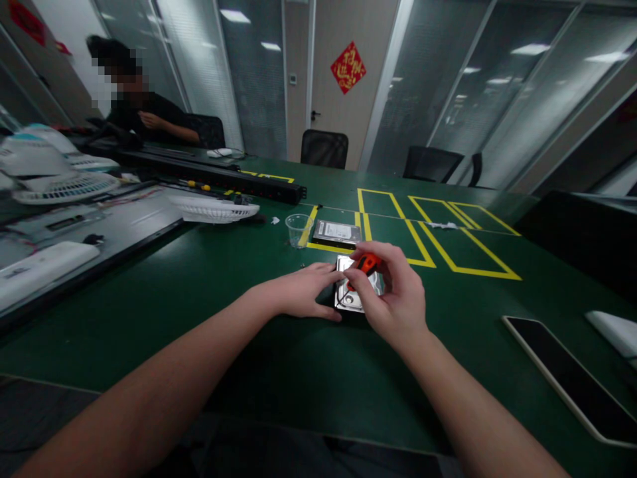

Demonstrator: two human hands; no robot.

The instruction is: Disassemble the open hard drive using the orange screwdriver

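Note:
A silver hard drive (352, 304) lies on the green table in front of me, partly covered by my hands. My left hand (308, 291) grips its left side, the fingers at the far corner and the thumb at the near one. In my right hand (395, 289) is a screwdriver (368, 263) with an orange and black handle, pinched between thumb and fingers. Its shaft slants down to the drive's left part; the tip is too small to make out. Just beyond lies a second hard drive (337, 232), label up, with a clear plastic cup (298, 230) to its left.
Yellow tape (485, 272) marks rectangles on the table (239, 358). At left are a metal panel (119, 219), white fan parts (216, 208) and a long black bar (259, 188). A tablet-like device (567, 372) lies at right. Across the table sits a person (149, 119).

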